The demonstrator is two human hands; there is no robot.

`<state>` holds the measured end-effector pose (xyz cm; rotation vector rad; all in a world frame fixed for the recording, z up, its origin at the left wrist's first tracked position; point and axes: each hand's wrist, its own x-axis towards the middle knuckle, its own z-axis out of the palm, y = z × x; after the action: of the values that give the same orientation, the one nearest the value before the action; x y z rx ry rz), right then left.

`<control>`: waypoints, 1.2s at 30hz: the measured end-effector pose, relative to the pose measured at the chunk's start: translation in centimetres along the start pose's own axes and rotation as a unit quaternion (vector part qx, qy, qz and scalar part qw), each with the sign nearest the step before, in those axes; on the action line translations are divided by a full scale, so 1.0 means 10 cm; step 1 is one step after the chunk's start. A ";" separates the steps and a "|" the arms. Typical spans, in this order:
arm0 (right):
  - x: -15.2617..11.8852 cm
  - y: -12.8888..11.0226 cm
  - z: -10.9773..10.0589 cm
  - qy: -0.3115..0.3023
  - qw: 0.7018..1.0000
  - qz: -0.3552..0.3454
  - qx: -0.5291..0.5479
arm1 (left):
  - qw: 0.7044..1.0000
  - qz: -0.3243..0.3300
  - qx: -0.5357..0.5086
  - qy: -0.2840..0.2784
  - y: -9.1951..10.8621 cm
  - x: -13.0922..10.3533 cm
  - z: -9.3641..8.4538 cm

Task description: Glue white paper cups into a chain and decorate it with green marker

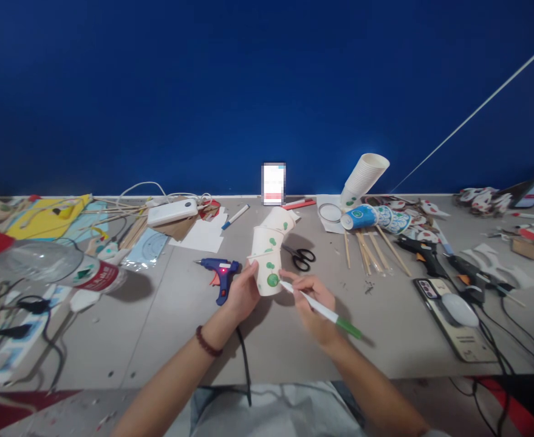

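Observation:
A curved chain of white paper cups with green spots stands in front of me, its near cup tilted toward my hands. My left hand is closed around the left side of that near cup. In my right hand is a white marker with a green end, held like a pen. Its tip is at the cup's right side, beside a round green spot; whether it touches I cannot tell. Left of my left hand lies a blue glue gun with a red light. Black-handled scissors lie behind my right hand.
A plastic bottle with a red cap and a power strip are at the left. A leaning stack of paper cups, blue patterned cups and wooden sticks are at the back right. A phone lies nearer right, by black cables.

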<state>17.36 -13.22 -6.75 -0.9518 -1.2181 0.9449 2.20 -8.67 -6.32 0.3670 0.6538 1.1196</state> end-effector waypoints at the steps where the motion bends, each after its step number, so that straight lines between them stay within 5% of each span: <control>1: 0.00 0.01 0.00 -0.001 1.000 0.002 0.000 | 1.000 -0.001 0.001 0.000 0.00 0.00 0.00; 36: -0.01 -0.03 0.05 0.039 0.997 0.038 -0.053 | 0.999 0.020 0.024 0.028 -0.03 -0.02 0.01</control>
<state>16.89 -13.35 -6.47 -1.1162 -1.1819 0.9008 2.41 -9.01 -6.31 0.3923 0.7267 1.1581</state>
